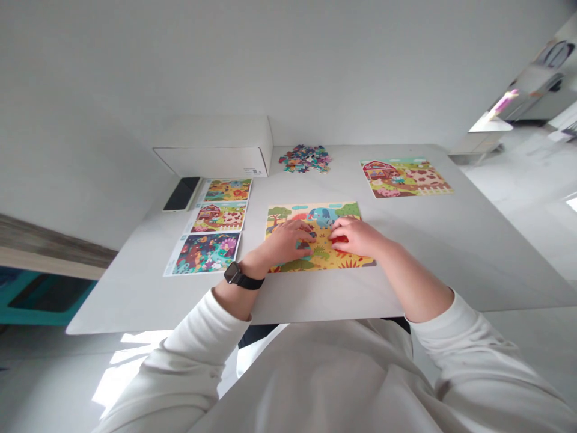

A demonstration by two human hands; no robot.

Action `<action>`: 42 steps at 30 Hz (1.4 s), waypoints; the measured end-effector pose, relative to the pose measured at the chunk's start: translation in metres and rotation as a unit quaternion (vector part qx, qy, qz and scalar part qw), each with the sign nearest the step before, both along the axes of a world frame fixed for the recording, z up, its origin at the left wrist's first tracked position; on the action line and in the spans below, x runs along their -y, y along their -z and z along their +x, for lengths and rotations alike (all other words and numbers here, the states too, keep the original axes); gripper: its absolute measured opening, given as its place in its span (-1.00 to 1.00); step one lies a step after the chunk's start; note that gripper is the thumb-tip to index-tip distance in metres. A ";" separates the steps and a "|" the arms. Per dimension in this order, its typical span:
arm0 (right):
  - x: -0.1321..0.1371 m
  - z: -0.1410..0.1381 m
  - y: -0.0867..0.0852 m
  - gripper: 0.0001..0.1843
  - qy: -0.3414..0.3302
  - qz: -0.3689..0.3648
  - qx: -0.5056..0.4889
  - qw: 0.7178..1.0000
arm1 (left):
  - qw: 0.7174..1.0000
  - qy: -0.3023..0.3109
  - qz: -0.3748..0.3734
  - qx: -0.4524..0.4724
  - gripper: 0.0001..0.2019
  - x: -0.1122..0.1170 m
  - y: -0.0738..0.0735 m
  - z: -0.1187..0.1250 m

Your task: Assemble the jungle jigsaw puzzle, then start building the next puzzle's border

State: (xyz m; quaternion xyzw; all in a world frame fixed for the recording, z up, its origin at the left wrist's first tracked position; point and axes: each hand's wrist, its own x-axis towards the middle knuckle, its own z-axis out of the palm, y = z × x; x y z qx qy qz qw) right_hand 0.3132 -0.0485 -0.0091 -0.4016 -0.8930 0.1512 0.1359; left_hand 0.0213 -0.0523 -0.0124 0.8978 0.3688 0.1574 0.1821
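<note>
In front of me on the table lies a jigsaw puzzle (321, 258) with a savanna picture, its pieces joined into a rectangle with a blue elephant near the top. My left hand (291, 240) rests over its left half, fingers spread and touching the surface. On the right half lies my right hand (356, 236), its fingers apart and bent onto the picture, partly covering a red-orange figure. I see nothing held in either hand. The palms hide parts of the puzzle beneath them.
A pile of loose puzzle pieces (306, 159) lies at the back, beside a white box (211, 159). A farm puzzle (406, 177) is at the right. Three picture sheets (207, 252) and a dark-screened phone (183, 193) lie left on the white table (473, 252).
</note>
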 end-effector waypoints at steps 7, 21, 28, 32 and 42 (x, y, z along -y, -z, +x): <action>0.003 -0.007 0.002 -0.77 0.009 0.021 0.005 1.000 | 0.999 0.013 0.004 -0.051 -0.55 0.001 -0.001 -0.003; 0.015 -0.007 0.002 -0.18 0.143 -0.004 0.128 0.981 | 0.974 0.061 -0.085 -0.203 0.05 -0.019 -0.022 -0.077; 0.019 -0.006 0.000 -0.19 0.136 -0.006 0.104 0.985 | 0.968 0.098 -0.113 -0.199 -0.07 -0.021 -0.026 -0.089; 0.022 0.003 0.002 -0.23 0.147 0.006 0.102 0.984 | 0.977 0.083 -0.115 -0.156 -0.13 -0.020 -0.018 -0.085; 0.063 0.091 -0.003 -0.29 0.223 -0.024 0.110 0.968 | 0.980 0.137 -0.097 -0.105 -0.23 -0.005 0.000 0.003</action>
